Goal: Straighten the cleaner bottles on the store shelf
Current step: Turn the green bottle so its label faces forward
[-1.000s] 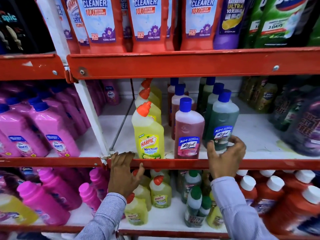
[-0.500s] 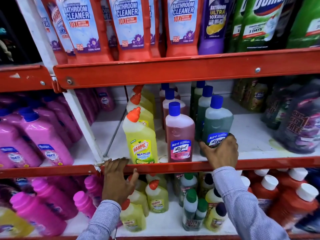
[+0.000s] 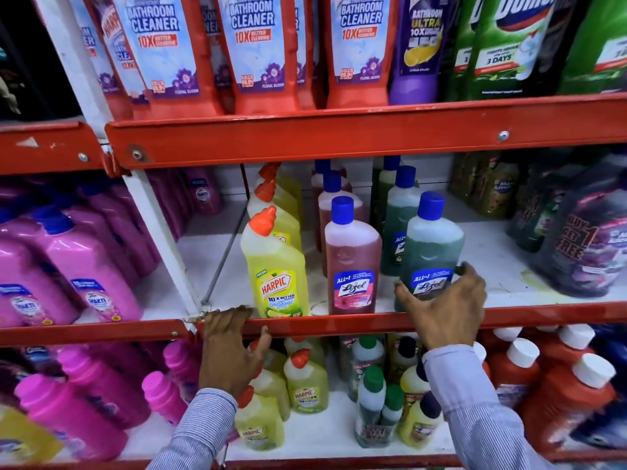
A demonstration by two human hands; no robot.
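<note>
Three rows of bottles run back from the front of the middle shelf in the head view: yellow bottles with orange caps, pinkish-red bottles, and green bottles, both with blue caps. The right hand is at the front green bottle, its grip spread around the lower label, thumb on the left side and fingertips curled round the right; contact looks light, more a cradle than a firm pinch. The left hand clasps the red shelf rail, fingers hooked over the top edge and thumb below, holding no bottle.

To do this step well, I would turn the green bottle from low down, where the hand already is, so it stays upright, and bring its label square to the front, level with the pinkish-red bottle just beside it. A push high up could tip it into the row behind.

The shelf board is white, scuffed and stained near the right, with bare space between the green row and the dark refill packs. Red bathroom cleaner bottles stand on the shelf above, pink bottles fill the bay to the left, and smaller bottles crowd the shelf below.
</note>
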